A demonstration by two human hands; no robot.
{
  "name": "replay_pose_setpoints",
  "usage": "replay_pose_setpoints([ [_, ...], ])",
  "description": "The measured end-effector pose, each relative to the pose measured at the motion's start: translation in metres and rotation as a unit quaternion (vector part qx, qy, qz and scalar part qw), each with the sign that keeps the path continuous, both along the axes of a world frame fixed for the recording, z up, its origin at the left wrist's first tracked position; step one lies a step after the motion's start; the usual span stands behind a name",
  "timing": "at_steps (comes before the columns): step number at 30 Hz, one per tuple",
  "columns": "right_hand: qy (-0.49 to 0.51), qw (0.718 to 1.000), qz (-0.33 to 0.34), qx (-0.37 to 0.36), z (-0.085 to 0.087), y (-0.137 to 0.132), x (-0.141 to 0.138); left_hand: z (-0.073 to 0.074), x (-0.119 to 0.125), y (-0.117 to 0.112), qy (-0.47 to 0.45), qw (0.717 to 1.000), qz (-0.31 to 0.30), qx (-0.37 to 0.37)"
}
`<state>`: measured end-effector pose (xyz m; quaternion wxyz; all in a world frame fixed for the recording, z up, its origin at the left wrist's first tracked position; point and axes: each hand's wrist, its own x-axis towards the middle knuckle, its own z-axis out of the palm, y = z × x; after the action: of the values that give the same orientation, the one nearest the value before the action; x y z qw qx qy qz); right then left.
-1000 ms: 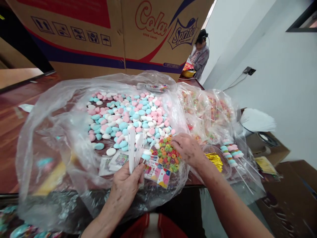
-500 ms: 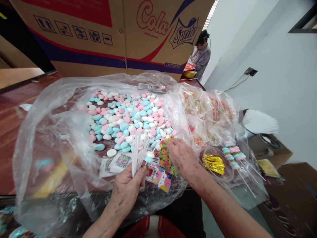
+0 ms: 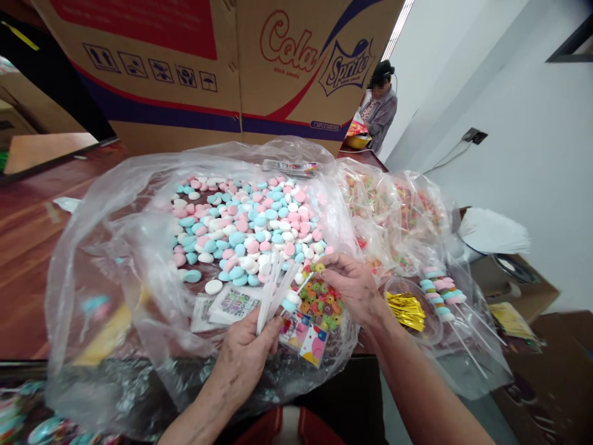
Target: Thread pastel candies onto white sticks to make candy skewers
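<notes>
My left hand [image 3: 245, 355] is closed round a bunch of white plastic sticks [image 3: 273, 287] that fan upward. One stick carries a white and a blue candy near its tip. My right hand [image 3: 354, 284] pinches a small ring candy [image 3: 319, 267] over a heap of coloured ring candies [image 3: 322, 303]. Both hands work above an opened clear plastic bag [image 3: 111, 247] spread with pink, blue and white disc candies [image 3: 245, 222]. Printed sticker cards [image 3: 308, 337] lie below the rings.
A big Cola Sprite cardboard box [image 3: 222, 62] stands behind the bag. Right of me lie a second bag of candy [image 3: 398, 210], a clear bowl of gold twist ties [image 3: 407, 309] and finished candy skewers [image 3: 442, 290]. Another person [image 3: 380, 108] stands at the far end.
My right hand has lifted a ring candy from the heap toward the stick tip. The left hand has tilted the sticks to the right.
</notes>
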<state>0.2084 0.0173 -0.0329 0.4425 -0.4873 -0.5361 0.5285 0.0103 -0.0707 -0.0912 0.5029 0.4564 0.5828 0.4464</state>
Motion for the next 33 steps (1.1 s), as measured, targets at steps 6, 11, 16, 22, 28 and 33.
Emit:
replay_pose_setpoints([
  [6, -0.015, 0.999, 0.012, 0.032, -0.004, -0.006, -0.007, 0.002, -0.003, 0.0, 0.039, 0.999, -0.028, -0.009],
  [11, -0.094, 0.991, 0.007, 0.097, -0.002, -0.013, -0.009, 0.004, -0.001, 0.001, 0.039, 0.999, -0.021, -0.004],
  [16, -0.111, 0.979, -0.023, 0.166, -0.003, -0.017, -0.01, 0.003, -0.002, 0.0, 0.045, 0.999, -0.023, -0.014],
  [22, -0.032, 0.996, 0.024, 0.08, -0.011, -0.016, -0.012, 0.008, -0.001, 0.001, 0.032, 0.999, -0.032, -0.014],
  [28, -0.105, 0.969, 0.103, 0.199, -0.015, -0.029, -0.024, 0.013, -0.001, 0.001, -0.003, 1.0, -0.024, -0.008],
  [33, -0.149, 0.974, 0.094, 0.145, 0.004, -0.022, -0.017, 0.012, 0.003, 0.0, -0.064, 0.997, 0.042, -0.024],
])
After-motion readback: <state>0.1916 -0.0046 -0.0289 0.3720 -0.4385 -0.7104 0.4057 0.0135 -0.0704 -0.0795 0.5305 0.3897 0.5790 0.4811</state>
